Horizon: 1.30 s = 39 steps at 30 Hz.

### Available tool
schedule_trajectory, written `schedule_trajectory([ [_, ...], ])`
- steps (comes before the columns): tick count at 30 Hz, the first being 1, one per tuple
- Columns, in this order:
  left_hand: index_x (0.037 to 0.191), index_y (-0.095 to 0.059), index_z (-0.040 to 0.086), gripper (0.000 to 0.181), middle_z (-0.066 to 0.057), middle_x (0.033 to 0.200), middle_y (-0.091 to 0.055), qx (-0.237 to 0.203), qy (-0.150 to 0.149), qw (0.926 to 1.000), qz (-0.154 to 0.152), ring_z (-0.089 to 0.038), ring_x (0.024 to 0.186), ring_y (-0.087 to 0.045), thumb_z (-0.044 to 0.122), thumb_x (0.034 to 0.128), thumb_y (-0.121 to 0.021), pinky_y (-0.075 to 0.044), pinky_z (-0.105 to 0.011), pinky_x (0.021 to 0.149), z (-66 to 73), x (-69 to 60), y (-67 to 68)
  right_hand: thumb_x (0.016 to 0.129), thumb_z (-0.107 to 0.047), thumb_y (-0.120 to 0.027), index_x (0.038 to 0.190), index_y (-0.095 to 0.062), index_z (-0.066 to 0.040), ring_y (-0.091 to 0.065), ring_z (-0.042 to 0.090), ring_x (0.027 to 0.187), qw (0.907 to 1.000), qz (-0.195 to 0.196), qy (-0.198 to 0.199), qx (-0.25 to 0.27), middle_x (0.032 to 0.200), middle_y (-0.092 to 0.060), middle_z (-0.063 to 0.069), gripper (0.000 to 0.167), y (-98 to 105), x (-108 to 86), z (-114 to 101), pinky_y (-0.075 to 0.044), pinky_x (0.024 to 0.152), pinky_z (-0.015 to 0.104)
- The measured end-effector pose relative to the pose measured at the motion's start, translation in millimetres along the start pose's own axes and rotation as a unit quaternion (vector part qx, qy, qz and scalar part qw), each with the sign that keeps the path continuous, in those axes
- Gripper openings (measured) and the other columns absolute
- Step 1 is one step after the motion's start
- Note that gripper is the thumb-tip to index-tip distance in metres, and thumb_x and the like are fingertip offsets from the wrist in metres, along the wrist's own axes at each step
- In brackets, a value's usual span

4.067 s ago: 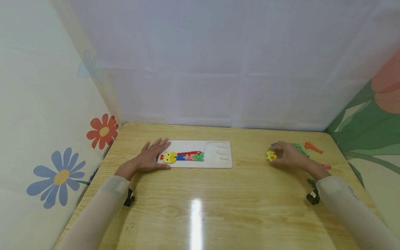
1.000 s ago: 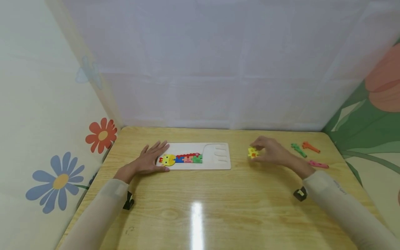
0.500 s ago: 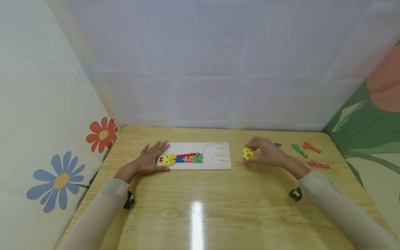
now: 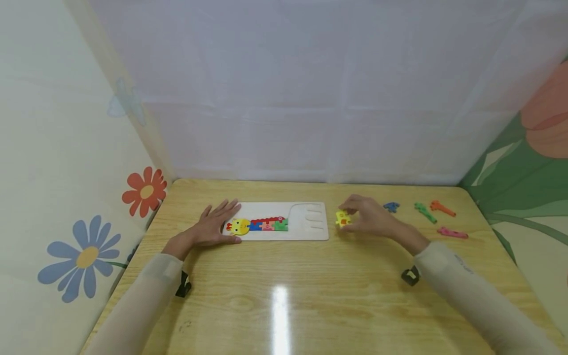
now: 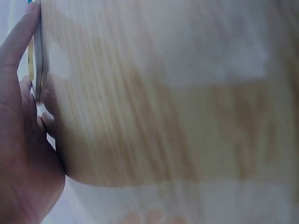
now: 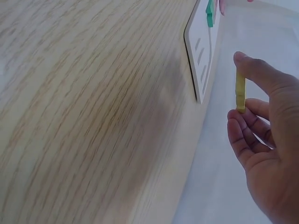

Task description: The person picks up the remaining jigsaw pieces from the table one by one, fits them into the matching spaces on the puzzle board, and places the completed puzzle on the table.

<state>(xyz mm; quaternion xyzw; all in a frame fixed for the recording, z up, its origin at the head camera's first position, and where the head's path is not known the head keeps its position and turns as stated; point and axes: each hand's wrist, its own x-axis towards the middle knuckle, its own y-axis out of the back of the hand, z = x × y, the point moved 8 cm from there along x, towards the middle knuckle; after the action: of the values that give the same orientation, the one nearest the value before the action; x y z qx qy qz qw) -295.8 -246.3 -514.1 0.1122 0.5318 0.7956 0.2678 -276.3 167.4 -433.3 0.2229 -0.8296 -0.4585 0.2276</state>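
A white puzzle board [image 4: 306, 234] lies on the table, holding a yellow giraffe head [image 4: 240, 227] and a neck of blue, pink and green pieces with a red mane. Its right part shows a bare recess. The left hand [image 4: 208, 229] rests with spread fingers on the board's left end. To the right of the board, the right hand [image 4: 370, 217] pinches a yellow piece [image 4: 342, 218] between thumb and fingers. In the right wrist view, the yellow piece [image 6: 240, 91] is held edge-on, off the table and apart from the board [image 6: 196, 51].
On the right of the wooden table [image 4: 248, 296] lie a blue piece [image 4: 391, 207], a green piece [image 4: 426, 213], an orange piece [image 4: 443, 208] and a pink piece [image 4: 452, 232]. A pale cloth wall [image 4: 266, 98] stands behind the table's far edge.
The right hand has carried the yellow piece left, near the board's right edge. The blue piece behind it has come into view. The left hand has stayed on the board.
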Motion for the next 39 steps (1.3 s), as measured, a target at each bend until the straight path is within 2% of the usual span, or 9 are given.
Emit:
schedule_trajectory([
  [8, 0.171, -0.020, 0.011, 0.111, -0.012, 0.178, -0.011, 0.000, 0.000, 1.0000, 0.000, -0.041, 0.164, -0.003, 0.063, 0.0896, -0.075, 0.005, -0.073, 0.123, 1.7, -0.4, -0.4, 0.079, -0.025, -0.096, 0.122, -0.073, 0.003, -0.070, 0.025, 0.095, 0.9999, -0.008, -0.007, 0.002, 0.108, -0.071, 0.009, 0.057, -6, 5.2, -7, -0.061, 0.086, 0.047],
  [13, 0.170, -0.020, 0.011, 0.111, -0.012, 0.178, -0.011, 0.000, 0.000, 1.0000, 0.002, -0.042, 0.164, -0.003, 0.062, 0.0894, -0.076, 0.005, -0.072, 0.123, 2.4, 0.1, 1.1, 0.078, -0.023, -0.096, 0.122, -0.073, 0.005, -0.070, 0.029, 0.095, 0.9999, 0.000, 0.004, 0.013, 0.107, -0.071, 0.010, 0.057, -8, 10.2, -12, -0.061, 0.086, 0.047],
  [22, 0.170, -0.020, 0.011, 0.111, -0.012, 0.178, -0.011, -0.001, -0.002, 1.0000, 0.001, -0.042, 0.164, -0.003, 0.062, 0.0894, -0.076, 0.005, -0.072, 0.123, 4.2, -0.1, 1.7, 0.075, -0.023, -0.098, 0.118, -0.074, 0.005, -0.069, 0.025, 0.091, 0.9995, 0.017, 0.027, 0.008, 0.103, -0.071, 0.010, 0.057, -15, 18.5, -21, -0.062, 0.083, 0.045],
  [29, 0.170, -0.020, 0.011, 0.110, -0.012, 0.178, -0.011, 0.002, 0.000, 1.0000, 0.003, -0.041, 0.164, -0.004, 0.062, 0.0898, -0.076, 0.005, -0.072, 0.123, 2.2, 0.9, 1.6, 0.076, -0.027, -0.097, 0.121, -0.074, 0.004, -0.068, 0.022, 0.093, 0.9999, 0.015, 0.008, 0.002, 0.105, -0.071, 0.009, 0.060, -21, 24.8, -27, -0.061, 0.084, 0.038],
  [39, 0.170, -0.021, 0.011, 0.110, -0.012, 0.178, -0.011, 0.005, 0.006, 1.0000, 0.003, -0.041, 0.164, -0.003, 0.063, 0.0896, -0.075, 0.004, -0.072, 0.123, 0.1, 1.3, 0.0, 0.078, -0.030, -0.096, 0.124, -0.073, 0.003, -0.068, 0.022, 0.096, 0.9995, 0.012, -0.022, 0.017, 0.106, -0.070, 0.008, 0.061, -31, 31.0, -29, -0.061, 0.086, 0.038],
])
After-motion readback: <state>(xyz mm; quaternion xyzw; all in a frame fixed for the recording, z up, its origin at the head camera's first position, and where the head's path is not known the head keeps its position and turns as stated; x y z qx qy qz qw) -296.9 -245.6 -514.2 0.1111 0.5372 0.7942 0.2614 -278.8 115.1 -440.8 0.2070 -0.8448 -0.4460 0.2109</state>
